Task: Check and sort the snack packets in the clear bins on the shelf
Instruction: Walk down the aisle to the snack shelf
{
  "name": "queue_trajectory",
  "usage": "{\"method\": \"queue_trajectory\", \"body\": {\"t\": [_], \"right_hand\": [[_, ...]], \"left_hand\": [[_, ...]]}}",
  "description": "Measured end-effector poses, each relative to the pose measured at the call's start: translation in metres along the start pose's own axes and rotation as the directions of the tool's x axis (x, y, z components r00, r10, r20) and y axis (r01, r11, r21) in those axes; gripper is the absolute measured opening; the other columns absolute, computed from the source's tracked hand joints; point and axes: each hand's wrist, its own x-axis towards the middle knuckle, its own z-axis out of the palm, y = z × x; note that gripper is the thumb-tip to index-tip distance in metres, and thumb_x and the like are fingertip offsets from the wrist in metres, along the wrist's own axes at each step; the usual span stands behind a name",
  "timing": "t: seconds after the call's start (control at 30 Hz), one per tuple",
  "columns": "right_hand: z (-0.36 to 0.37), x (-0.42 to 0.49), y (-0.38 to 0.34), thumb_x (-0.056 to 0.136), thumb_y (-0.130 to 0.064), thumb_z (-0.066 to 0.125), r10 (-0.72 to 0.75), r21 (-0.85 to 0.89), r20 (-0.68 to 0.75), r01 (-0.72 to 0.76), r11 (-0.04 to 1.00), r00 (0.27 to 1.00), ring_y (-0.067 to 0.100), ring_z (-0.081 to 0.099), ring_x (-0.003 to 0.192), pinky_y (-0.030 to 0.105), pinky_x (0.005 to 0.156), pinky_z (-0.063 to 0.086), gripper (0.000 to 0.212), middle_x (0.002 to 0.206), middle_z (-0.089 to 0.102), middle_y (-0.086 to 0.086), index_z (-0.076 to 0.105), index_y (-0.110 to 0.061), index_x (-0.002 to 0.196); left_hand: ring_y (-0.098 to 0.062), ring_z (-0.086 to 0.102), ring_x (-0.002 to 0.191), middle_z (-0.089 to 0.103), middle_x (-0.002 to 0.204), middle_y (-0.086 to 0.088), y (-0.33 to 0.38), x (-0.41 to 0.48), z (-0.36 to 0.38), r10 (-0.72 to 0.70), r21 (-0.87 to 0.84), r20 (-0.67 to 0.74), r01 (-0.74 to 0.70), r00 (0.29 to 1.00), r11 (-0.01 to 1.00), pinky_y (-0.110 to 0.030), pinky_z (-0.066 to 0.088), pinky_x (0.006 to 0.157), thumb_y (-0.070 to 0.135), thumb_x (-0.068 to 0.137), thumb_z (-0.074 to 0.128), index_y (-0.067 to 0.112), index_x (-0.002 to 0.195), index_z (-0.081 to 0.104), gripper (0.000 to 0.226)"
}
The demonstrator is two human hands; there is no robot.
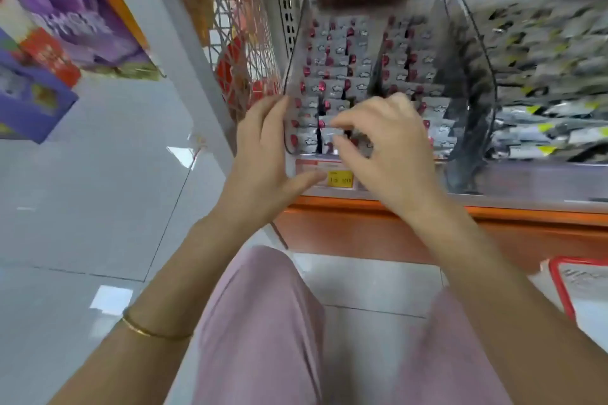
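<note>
As left hand (263, 145) lies flat against the bin (295, 52), right hand (388, 145) curls over packets (335, 76), grip unclear.

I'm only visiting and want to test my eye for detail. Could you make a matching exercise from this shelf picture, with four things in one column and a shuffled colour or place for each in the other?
Things:
1. packets in the leftmost clear bin
2. packets in the rightmost clear bin
3. price tag
4. bracelet

Descriptions:
A. silver with yellow marks
B. worn on the left forearm
C. silver with red marks
D. stuck just below the front of the leftmost bin

Pairs: 1-C, 2-A, 3-D, 4-B
</note>
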Motion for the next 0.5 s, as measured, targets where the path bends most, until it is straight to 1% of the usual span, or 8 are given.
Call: {"method": "queue_trajectory", "body": {"t": [0.07,0.13,0.23,0.3,0.4,0.47,0.5], "right_hand": [[0.006,0.002,-0.002,0.087,-0.029,0.06,-0.068,-0.092,-0.057,0.062,0.994,0.996,0.026,0.051,0.096,0.036,0.082,0.035,0.019,0.096,0.066,-0.001,0.071,-0.02,0.101],[0.01,0.011,-0.009,0.087,-0.034,0.06,-0.083,-0.165,-0.066,0.071,0.984,0.994,0.026,0.046,0.098,0.035,0.08,0.028,0.02,0.098,0.066,-0.003,0.071,-0.024,0.1],[0.021,0.025,-0.018,0.087,-0.043,0.058,-0.071,-0.295,0.066,0.088,0.951,0.995,0.024,0.041,0.105,0.035,0.081,0.025,0.026,0.103,0.064,-0.004,0.07,-0.028,0.102],[0.027,0.031,-0.019,0.086,-0.044,0.059,-0.063,-0.347,0.113,0.099,0.933,0.992,0.025,0.039,0.107,0.037,0.081,0.025,0.024,0.103,0.062,-0.004,0.071,-0.028,0.099],[0.03,0.037,-0.022,0.084,-0.04,0.063,-0.101,-0.383,0.137,0.147,0.912,0.985,0.025,0.039,0.101,0.033,0.074,0.02,0.018,0.088,0.055,-0.007,0.073,-0.027,0.093],[0.028,0.039,-0.024,0.083,-0.037,0.065,-0.086,-0.339,0.156,0.135,0.931,0.984,0.021,0.039,0.094,0.032,0.073,0.025,0.015,0.082,0.049,-0.01,0.073,-0.025,0.088],[0.025,0.039,-0.024,0.083,-0.035,0.067,-0.059,-0.271,0.147,0.098,0.958,0.987,0.018,0.04,0.091,0.032,0.073,0.03,0.013,0.08,0.051,-0.011,0.073,-0.023,0.085]], "left_hand": [[-0.024,0.021,0.136,0.027,0.144,-0.016,-0.009,-0.001,0.003,0.049,0.007,-0.047,-0.049,0.998,0.999,-0.015,0.008,0.11,0.034,0.069,0.08,-0.001,0.143,0.023,0.1],[-0.02,0.02,0.134,0.027,0.144,-0.015,-0.012,0.002,0.0,0.099,0.015,-0.061,-0.098,0.993,0.995,-0.012,0.007,0.107,0.036,0.07,0.078,0.001,0.144,0.02,0.101],[-0.011,0.021,0.126,0.032,0.141,-0.016,-0.016,0.006,-0.006,0.166,0.028,-0.057,-0.165,0.984,0.986,-0.01,0.006,0.101,0.036,0.069,0.079,0.001,0.144,0.022,0.101],[-0.014,0.021,0.125,0.036,0.139,-0.016,-0.017,0.009,-0.007,0.189,0.042,-0.044,-0.187,0.981,0.981,-0.014,0.008,0.099,0.035,0.066,0.081,0.001,0.143,0.023,0.101],[-0.024,0.021,0.133,0.03,0.143,-0.014,-0.022,0.009,-0.011,0.188,0.063,0.0,-0.187,0.982,0.98,-0.018,0.007,0.1,0.04,0.065,0.079,0.006,0.146,0.02,0.106],[-0.026,0.021,0.133,0.028,0.143,-0.012,-0.023,0.007,-0.014,0.186,0.063,0.007,-0.186,0.983,0.981,-0.021,0.009,0.101,0.042,0.064,0.078,0.008,0.146,0.019,0.107],[-0.025,0.021,0.133,0.027,0.144,-0.011,-0.022,0.006,-0.015,0.174,0.048,0.002,-0.174,0.985,0.984,-0.021,0.01,0.102,0.043,0.064,0.078,0.01,0.147,0.019,0.106]]}}
